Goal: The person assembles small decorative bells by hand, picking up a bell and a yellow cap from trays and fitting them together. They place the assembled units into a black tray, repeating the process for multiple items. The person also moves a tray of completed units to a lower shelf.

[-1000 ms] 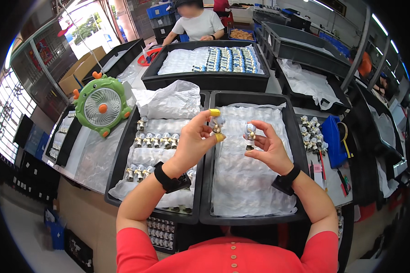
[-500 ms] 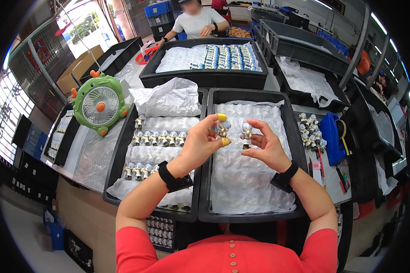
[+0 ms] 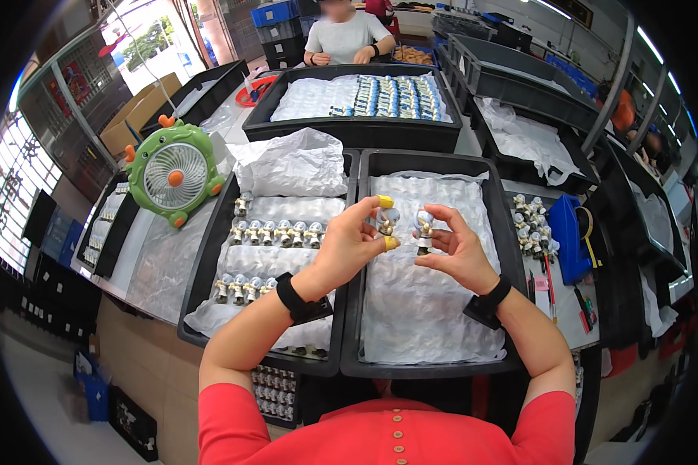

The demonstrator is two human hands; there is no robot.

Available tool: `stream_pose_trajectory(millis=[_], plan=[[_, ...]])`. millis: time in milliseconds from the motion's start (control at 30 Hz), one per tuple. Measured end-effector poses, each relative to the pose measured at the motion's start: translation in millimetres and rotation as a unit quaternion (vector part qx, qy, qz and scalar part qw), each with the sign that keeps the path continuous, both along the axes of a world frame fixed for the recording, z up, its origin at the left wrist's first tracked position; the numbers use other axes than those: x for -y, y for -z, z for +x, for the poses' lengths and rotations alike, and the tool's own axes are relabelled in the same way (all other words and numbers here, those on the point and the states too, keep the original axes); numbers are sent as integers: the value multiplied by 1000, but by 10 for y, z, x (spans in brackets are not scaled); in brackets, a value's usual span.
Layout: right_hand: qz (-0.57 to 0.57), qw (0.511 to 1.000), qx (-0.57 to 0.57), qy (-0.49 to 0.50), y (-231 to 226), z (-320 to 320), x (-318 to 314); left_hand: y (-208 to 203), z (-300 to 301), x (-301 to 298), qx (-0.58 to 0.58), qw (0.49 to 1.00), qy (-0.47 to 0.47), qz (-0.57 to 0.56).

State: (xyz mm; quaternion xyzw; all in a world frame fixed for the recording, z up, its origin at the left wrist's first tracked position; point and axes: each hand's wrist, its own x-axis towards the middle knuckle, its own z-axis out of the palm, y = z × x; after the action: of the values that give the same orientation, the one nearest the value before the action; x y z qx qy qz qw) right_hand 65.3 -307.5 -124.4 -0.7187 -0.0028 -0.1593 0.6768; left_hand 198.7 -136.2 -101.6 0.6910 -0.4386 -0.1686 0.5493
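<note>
**Two figurines drawn closer together**

We see our left hand (image 3: 347, 249) pinching a small figurine (image 3: 388, 219) between thumb and forefinger, both capped in yellow fingertip covers; our right hand (image 3: 456, 252) grips a second figurine (image 3: 424, 229) the same way. Since a second ago the two pieces have come nearer, now just beside each other above the right tray (image 3: 512, 256), which suggests we are comparing them. They look hard and glossy, pale with blue tops. Under them lies crinkled white wrap. In the left tray (image 3: 209, 267) stand rows of figurines (image 3: 279, 231), beyond them a green desk fan (image 3: 174, 173), then another person (image 3: 345, 35) seated.
</note>
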Motion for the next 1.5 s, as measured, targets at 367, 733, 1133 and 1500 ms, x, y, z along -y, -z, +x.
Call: stream_pose_trajectory(millis=[367,733,1133,1500], plan=[[9,1000,-2,-5,17,8,0,53,46,-2,40,999,-11,5],[25,999,-22,-8,0,3,10,70,715,-223,-154,985,-64,-53],[19,999,-27,10,23,-2,50,504,1686,-740,-189,947,-259,-33],[46,998,-38,26,-5,-7,45,677,1820,-831,7,907,-411,92]])
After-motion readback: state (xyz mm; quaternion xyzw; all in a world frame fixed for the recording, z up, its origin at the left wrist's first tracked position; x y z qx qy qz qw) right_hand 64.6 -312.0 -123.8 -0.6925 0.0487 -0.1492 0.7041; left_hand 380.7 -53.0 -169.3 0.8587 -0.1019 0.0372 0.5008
